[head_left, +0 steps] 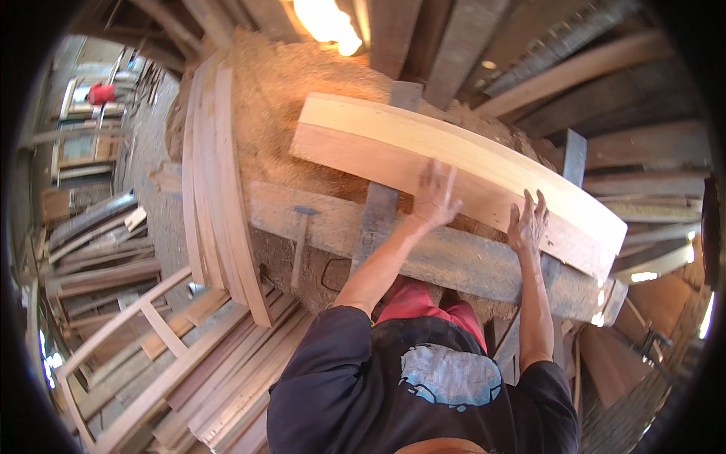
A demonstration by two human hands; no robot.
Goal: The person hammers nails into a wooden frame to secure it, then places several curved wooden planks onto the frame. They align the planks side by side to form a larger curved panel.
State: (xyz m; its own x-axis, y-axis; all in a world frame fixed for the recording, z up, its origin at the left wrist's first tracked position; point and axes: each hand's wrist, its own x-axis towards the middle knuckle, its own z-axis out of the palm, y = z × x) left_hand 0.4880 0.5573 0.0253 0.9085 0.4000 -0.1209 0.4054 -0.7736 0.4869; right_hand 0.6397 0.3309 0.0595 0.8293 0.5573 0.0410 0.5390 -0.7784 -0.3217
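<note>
While a pale plank [461, 178] lies across the sawdust-covered bench [423, 253], both hands are pressed against it.

Head view: the left hand [435, 197] is laid flat, fingers spread, on the plank's front face near its middle. The right hand [528, 223] is set open against the same face, nearer the right end; neither is clamped. Boards [219, 189] are leaned at the bench's left end.

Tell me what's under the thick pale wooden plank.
Under the thick pale wooden plank lie a sawdust heap and a grey machine bed; the plank hides the area directly beneath it.
</note>
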